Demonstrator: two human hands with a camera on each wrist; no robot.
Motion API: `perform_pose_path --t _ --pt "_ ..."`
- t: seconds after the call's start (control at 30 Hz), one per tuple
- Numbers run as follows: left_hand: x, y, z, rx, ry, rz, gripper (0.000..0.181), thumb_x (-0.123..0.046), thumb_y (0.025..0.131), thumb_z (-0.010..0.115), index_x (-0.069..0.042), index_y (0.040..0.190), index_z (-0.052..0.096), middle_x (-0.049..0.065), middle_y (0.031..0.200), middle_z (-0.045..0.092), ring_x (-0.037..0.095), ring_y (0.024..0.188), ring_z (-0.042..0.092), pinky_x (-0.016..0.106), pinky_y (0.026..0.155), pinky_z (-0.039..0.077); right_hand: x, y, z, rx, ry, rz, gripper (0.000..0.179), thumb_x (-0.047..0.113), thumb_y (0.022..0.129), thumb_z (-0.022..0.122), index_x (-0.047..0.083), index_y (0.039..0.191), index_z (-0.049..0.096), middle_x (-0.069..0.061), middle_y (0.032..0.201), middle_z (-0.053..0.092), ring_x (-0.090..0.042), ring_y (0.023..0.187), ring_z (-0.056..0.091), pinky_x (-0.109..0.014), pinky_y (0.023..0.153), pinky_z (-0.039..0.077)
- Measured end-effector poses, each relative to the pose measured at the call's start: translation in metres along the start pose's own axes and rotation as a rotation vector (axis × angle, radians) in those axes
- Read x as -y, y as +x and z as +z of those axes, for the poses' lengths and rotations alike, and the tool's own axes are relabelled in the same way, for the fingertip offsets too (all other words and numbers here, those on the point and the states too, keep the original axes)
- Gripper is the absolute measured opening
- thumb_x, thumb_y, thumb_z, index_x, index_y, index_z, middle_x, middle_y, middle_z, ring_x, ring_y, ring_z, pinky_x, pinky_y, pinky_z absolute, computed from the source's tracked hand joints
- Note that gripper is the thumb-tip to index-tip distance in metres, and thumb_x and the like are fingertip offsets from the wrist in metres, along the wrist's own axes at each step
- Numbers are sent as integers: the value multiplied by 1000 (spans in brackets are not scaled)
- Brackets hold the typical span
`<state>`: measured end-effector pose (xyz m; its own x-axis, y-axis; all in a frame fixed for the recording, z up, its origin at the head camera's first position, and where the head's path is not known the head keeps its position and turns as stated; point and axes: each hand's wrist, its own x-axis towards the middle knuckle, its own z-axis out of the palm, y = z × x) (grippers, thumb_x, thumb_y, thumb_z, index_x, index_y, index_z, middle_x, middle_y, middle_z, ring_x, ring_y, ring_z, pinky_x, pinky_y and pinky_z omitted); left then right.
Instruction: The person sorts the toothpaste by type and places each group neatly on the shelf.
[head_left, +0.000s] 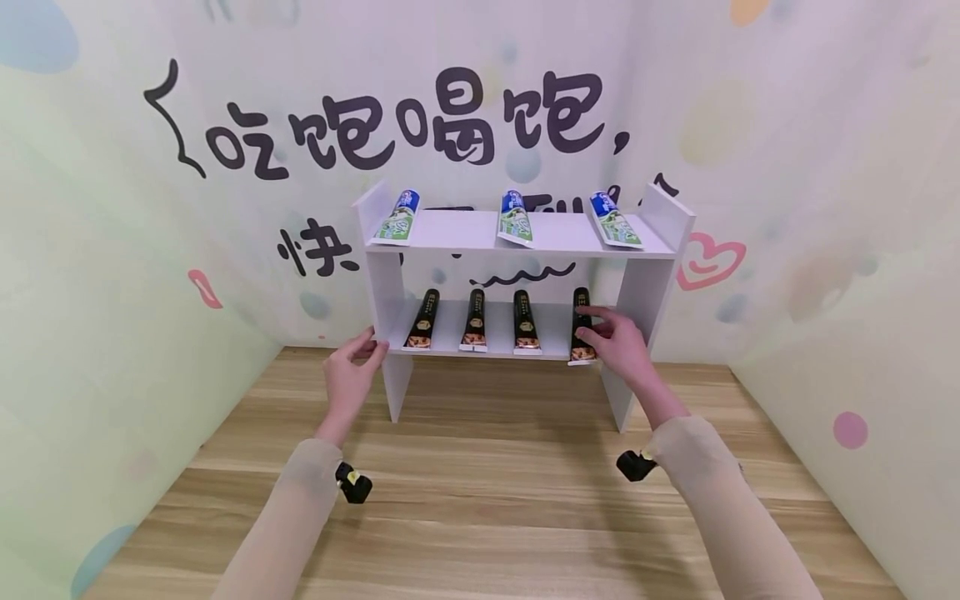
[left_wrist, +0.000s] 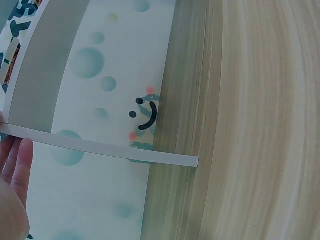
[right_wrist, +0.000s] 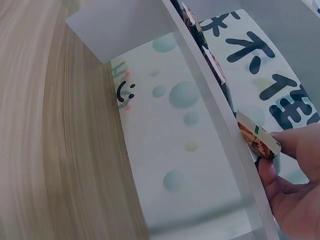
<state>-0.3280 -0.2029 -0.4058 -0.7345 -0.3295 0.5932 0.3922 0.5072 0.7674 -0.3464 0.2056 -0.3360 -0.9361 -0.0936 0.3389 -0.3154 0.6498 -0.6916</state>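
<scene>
My right hand (head_left: 618, 342) pinches a black toothpaste tube (head_left: 581, 329) at the right end of the lower shelf (head_left: 442, 352); its crimped end juts past the front edge. In the right wrist view, thumb and fingers grip that tube (right_wrist: 257, 137) at its sides. Three more black tubes, among them one at the left (head_left: 422, 321), lie in a row on the same board. My left hand (head_left: 351, 375) rests against the left side panel (head_left: 386, 292) of the white rack, fingertips at the lower shelf's corner. In the left wrist view its fingers (left_wrist: 22, 165) touch the white panel (left_wrist: 100, 147).
On the upper shelf (head_left: 457, 229) lie three blue and green tubes: left (head_left: 399, 218), middle (head_left: 515, 218) and right (head_left: 613, 221). The rack stands on a wood-grain table (head_left: 480, 483). A printed backdrop (head_left: 480, 42) rises behind it and at both sides.
</scene>
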Motion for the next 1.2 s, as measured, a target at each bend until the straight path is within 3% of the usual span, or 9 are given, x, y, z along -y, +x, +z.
perform_pose_path --t 0.13,0.27,0.5,0.63,0.73,0.9,1.03,1.2 --pt "0 0 -1 10 -1 -8 36 -15 88 75 0 120 69 22 101 75 -17 70 53 0 65 43 0 0 -1 1 -23 -11 37 19 95 62 9 130 63 -15 97 72 -14 78 61 -25 64 46" --pt "-1 0 -1 19 -5 -16 36 -17 88 75 0 120 69 21 101 76 -19 69 53 0 65 43 0 1 -5 64 -33 1 39 22 95 62 8 131 63 -16 92 72 -15 73 61 -25 62 47" --pt "0 1 -1 19 -18 -21 36 -16 88 75 -1 120 69 21 101 76 -21 69 53 0 63 44 6 -1 -17 247 11 56 56 23 92 65 4 143 50 -26 121 67 -24 82 68 -23 69 53" --pt "-1 0 -1 16 -25 -23 36 -15 88 75 -1 120 69 21 101 75 -20 69 54 0 64 44 7 -7 -19 284 -23 37 67 24 90 68 3 148 42 -29 134 58 -36 106 67 -38 87 57" --pt "-2 0 -1 18 -22 -25 36 -15 88 75 -1 120 69 22 101 75 -19 70 54 0 64 44 6 -11 -17 281 -50 22 70 25 90 69 4 150 40 -29 140 54 -41 121 59 -50 99 52" --pt "-3 0 -2 27 -14 -38 37 -17 88 75 -1 121 68 21 102 75 -18 70 54 1 63 45 3 -18 -14 232 -84 11 70 26 90 71 4 149 41 -27 142 53 -41 121 58 -51 98 52" --pt "-3 0 -2 22 -13 -27 37 -16 88 75 -1 121 68 22 102 75 -18 70 53 1 63 45 2 -23 -11 170 -101 -10 70 28 88 74 5 147 44 -25 133 59 -36 110 61 -42 86 55" --pt "-2 0 -1 8 -20 -12 36 -14 87 76 0 119 69 22 101 75 -17 70 53 1 63 44 1 -29 -6 113 -89 3 73 33 85 77 7 146 46 -17 102 61 -25 89 53 -28 67 45"
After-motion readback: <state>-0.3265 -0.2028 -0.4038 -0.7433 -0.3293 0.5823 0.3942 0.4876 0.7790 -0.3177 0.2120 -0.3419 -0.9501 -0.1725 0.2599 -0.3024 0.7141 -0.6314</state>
